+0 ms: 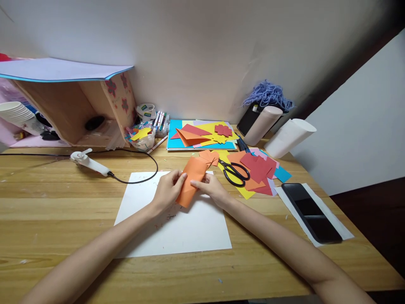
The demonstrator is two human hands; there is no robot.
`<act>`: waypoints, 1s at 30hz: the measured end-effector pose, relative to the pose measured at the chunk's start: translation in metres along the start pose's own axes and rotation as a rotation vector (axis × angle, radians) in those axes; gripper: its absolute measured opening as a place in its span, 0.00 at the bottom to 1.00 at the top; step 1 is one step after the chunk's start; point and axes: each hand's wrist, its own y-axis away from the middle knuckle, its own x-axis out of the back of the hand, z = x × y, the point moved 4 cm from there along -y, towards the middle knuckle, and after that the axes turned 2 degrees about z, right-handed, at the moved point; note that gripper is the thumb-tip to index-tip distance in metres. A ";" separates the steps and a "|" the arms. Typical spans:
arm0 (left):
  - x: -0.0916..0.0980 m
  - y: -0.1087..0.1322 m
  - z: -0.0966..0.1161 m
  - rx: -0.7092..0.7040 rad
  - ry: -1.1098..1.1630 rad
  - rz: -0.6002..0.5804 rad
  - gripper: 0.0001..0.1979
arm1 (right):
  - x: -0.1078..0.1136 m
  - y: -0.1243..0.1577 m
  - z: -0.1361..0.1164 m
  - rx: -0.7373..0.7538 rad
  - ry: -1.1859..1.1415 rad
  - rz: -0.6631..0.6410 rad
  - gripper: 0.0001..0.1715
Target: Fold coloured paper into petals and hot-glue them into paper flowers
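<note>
Above a white sheet [196, 236] on the wooden table, an orange paper [191, 185] is held up between both hands. It is a tall, narrow piece that looks folded. My left hand [168, 188] grips its left edge, thumb on the front. On the right edge, my right hand [211, 188] pinches it with the thumb across the front and the fingers behind. Just beyond the paper lie orange cut-outs [209, 157] and black-handled scissors [236, 173], beside a spread of coloured paper scraps [259, 169].
A hot glue gun [90, 164] with a black cord lies left. Behind are a wooden box [118, 97], a cup of scraps [144, 137], markers [160, 120] and stacked coloured paper [177, 143]. Paper rolls [264, 124] and a phone [311, 211] are on the right.
</note>
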 end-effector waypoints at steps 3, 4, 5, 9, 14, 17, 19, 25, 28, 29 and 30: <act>0.000 0.001 -0.001 0.008 0.001 0.018 0.15 | -0.002 0.002 0.002 -0.002 0.047 0.000 0.22; 0.000 0.001 -0.002 0.015 -0.007 0.018 0.15 | -0.001 0.001 0.003 0.003 0.049 0.010 0.22; -0.001 0.001 -0.003 0.024 -0.017 0.019 0.15 | 0.000 0.001 0.003 0.007 0.049 0.021 0.22; -0.003 0.001 -0.007 0.047 -0.037 0.013 0.15 | 0.001 -0.001 0.005 -0.001 0.038 0.053 0.22; -0.003 0.001 -0.009 0.049 -0.027 0.034 0.15 | 0.002 -0.004 0.004 0.025 0.017 0.036 0.20; -0.002 0.000 -0.009 0.055 -0.006 0.034 0.15 | 0.004 -0.005 0.002 0.070 0.011 0.017 0.19; -0.003 0.000 -0.009 0.053 0.005 0.027 0.14 | 0.006 -0.005 0.001 0.070 0.015 0.028 0.19; -0.004 0.001 -0.010 0.053 0.035 0.006 0.14 | 0.011 -0.007 0.004 0.043 0.007 0.105 0.18; -0.005 0.001 -0.011 0.056 0.057 -0.007 0.14 | 0.012 -0.006 0.001 0.088 -0.004 0.101 0.14; -0.005 0.001 -0.011 0.055 0.064 -0.014 0.14 | 0.013 -0.006 -0.001 0.104 -0.007 0.096 0.15; -0.005 0.001 -0.011 0.053 0.072 -0.022 0.14 | 0.013 -0.005 -0.003 0.121 -0.009 0.088 0.17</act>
